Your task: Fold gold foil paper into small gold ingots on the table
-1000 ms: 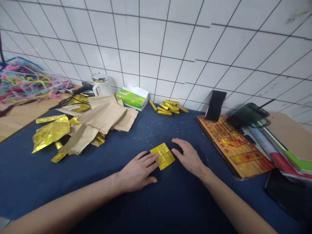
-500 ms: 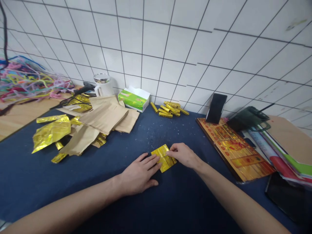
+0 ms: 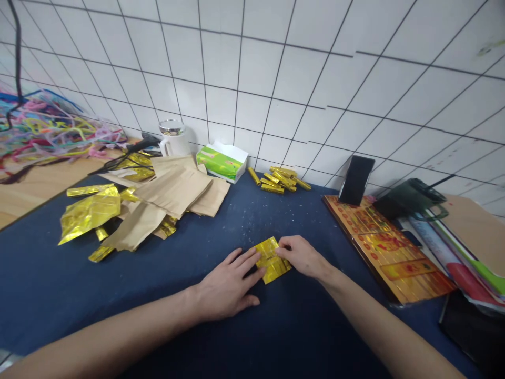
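A small square of shiny gold foil paper [image 3: 273, 266] lies on the dark blue table top in front of me. My left hand [image 3: 231, 281] rests flat with its fingers spread, the fingertips pressing on the paper's left side. At the paper's right edge, my right hand [image 3: 300, 254] has thumb and fingers pinched together on it; the exact grip is partly hidden. Farther back, near the wall, is a pile of rolled gold foil tubes [image 3: 281, 180].
Brown paper sheets [image 3: 177, 187] and loose gold foil [image 3: 90, 213] lie at the left. A tissue pack [image 3: 221, 162] and white mug [image 3: 173, 141] stand at the wall. At the right are a phone [image 3: 357, 180], a decorated orange packet [image 3: 389, 242] and a dark cup [image 3: 412, 199].
The whole view has shifted slightly, so things appear a little farther right. Both hands stay on the gold foil paper in nearly the same pose.
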Demonstrator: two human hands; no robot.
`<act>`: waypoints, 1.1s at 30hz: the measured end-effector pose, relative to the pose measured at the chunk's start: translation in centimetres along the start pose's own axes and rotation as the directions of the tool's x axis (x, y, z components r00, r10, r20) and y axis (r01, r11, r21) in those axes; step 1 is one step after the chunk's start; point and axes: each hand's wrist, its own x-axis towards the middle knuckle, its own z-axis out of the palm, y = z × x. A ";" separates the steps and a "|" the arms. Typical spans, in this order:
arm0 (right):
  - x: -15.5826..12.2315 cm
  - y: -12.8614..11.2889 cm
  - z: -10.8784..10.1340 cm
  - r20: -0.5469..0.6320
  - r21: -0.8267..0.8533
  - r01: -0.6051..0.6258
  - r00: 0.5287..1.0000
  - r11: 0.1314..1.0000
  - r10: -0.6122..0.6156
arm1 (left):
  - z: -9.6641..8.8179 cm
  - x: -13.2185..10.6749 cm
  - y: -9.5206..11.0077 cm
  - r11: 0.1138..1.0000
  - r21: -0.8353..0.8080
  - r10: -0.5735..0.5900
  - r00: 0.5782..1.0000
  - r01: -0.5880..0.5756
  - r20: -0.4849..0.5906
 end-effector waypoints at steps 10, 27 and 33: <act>0.4 0.5 0.1 0.031 -0.027 0.049 0.998 0.998 -0.048 | 0.3 -0.1 -0.2 1.000 -0.008 0.002 1.000 -0.002 0.015; 2.3 0.2 -0.7 0.024 -0.126 0.214 0.977 0.969 -0.213 | 0.5 0.0 0.0 0.999 0.026 0.034 0.999 -0.035 0.039; 1.4 -0.2 0.6 -0.104 -0.171 0.163 0.978 0.972 -0.182 | 0.6 -0.1 0.2 0.997 0.069 0.033 0.999 -0.035 0.037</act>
